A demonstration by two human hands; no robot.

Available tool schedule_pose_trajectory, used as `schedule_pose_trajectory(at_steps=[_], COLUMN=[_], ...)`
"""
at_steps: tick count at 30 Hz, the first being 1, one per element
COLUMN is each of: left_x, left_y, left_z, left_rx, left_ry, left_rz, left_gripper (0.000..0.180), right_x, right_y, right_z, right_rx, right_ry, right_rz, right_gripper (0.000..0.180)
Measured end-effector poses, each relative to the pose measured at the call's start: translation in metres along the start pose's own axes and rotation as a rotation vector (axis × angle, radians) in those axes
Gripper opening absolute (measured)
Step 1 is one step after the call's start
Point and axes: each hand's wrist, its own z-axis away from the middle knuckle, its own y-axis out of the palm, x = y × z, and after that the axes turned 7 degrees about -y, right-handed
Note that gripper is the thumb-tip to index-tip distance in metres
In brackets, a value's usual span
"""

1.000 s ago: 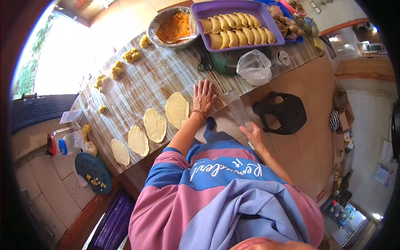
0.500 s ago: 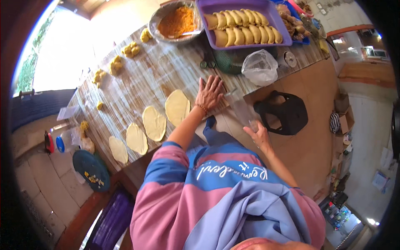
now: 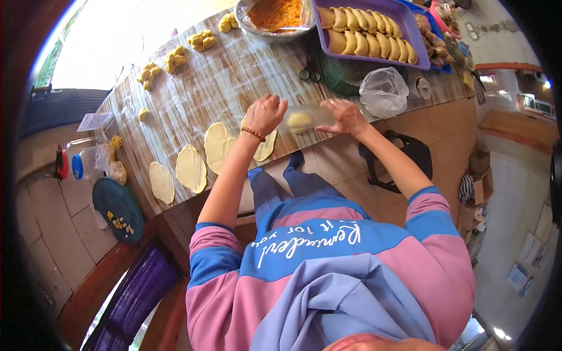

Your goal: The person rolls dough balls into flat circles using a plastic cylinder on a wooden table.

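Note:
My left hand and my right hand each grip one end of a clear roller lying across the striped table. Under the roller, between the hands, sits a yellow lump of dough. Several flat rolled dough discs lie in a row along the near table edge: one partly under my left wrist, then others to the left.
Small yellow dough balls lie in clusters along the far left of the table. A bowl of orange filling and a purple tray of folded pastries stand at the back. A plastic bag is to the right; a black bag lies on the floor.
My left hand lifted off the table. My right hand came up from beside the table edge. Both now hold the clear roller over a dough lump.

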Motion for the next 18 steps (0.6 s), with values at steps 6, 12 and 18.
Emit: schedule_pose_trajectory(at_steps=[6, 12, 18], left_x=[0.003, 0.002, 0.021], left_y=[0.051, 0.049, 0.038], left_z=[0.087, 0.111, 0.006], left_rx=[-0.191, -0.196, -0.407], left_ry=[0.078, 0.088, 0.147], left_rz=[-0.188, -0.131, -0.235], left_gripper=[0.033, 0.04, 0.024], right_x=[0.031, 0.032, -0.02], right_y=[0.04, 0.031, 0.038], right_z=[0.039, 0.057, -0.006], right_rx=[-0.038, 0.005, 0.058], right_ry=[0.064, 0.019, 0.118], right_rz=[0.125, 0.037, -0.016], right_gripper=[0.08, 0.074, 0.085])
